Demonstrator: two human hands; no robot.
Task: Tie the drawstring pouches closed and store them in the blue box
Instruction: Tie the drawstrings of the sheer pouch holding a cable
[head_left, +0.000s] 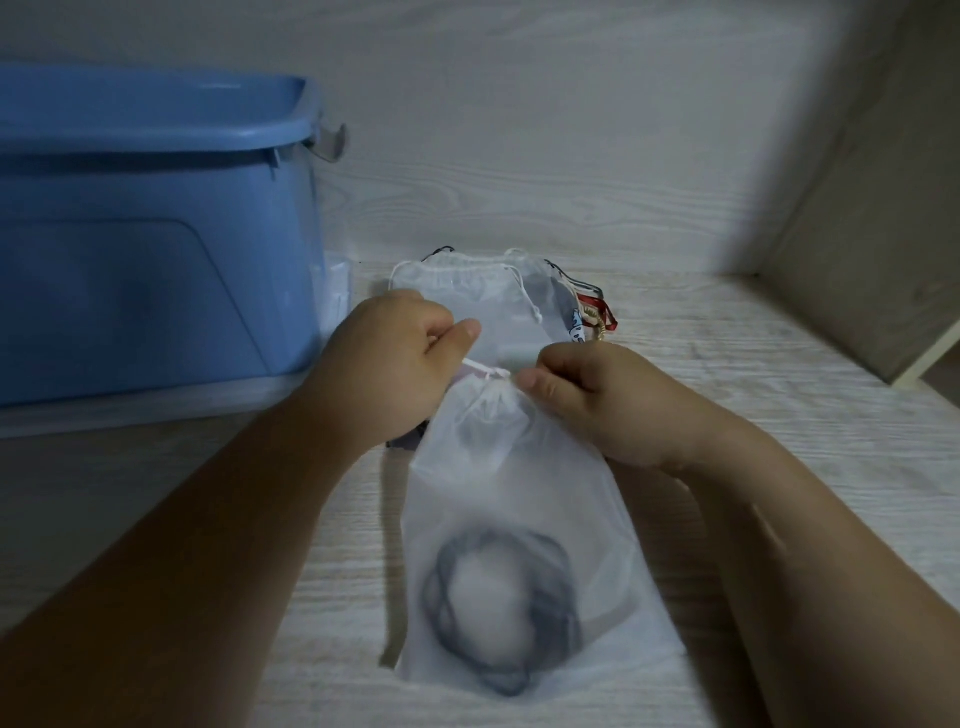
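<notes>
1. The pale wood-grain worktop (727, 415) carries everything; a panel of the same wood stands behind it.
2. The blue box (156, 249) sits at my far left on the worktop. Its lid (150, 114) looks to be resting on top, so I judge it has to come off, and I cannot tell whether any pouch is stored inside yet.
3. The sheer white drawstring pouch (519, 493) I am working on lies flat between my forearms, a dark coiled thing (498, 587) showing through its lower half. Its neck is gathered at the top, near my hands.
4. Beyond it lies a second white pouch (467, 291), its mouth spread wide and its cord loose: not yet tied. At its right edge peek red ribbons (597, 306) and a patterned scrap, perhaps more pouches.
5. My left hand (395, 358) is clamped on the white cord (483, 368), pulling left.
6. My right hand (587, 389) pinches the gathered neck at its other side. The knot is unfinished, I judge; storing is all still ahead.
</notes>
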